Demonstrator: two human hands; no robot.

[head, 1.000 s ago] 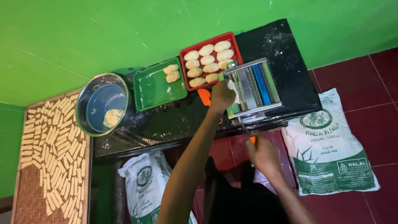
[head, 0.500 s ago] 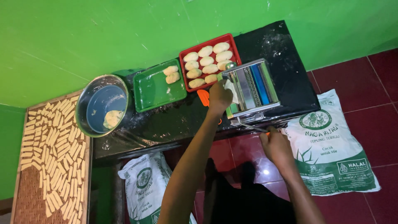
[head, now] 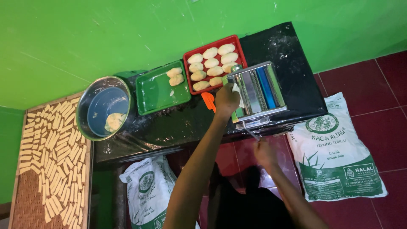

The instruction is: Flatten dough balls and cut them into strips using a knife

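Black table [head: 178, 123], left hand [head: 227, 99] feeding dough into pasta roller [head: 258, 91], right hand [head: 263, 153] seemingly gripping its crank [head: 251, 132]

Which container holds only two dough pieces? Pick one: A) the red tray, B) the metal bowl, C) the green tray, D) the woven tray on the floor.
C: the green tray has just two dough pieces in its far corner, while the red tray beside it is filled with many.
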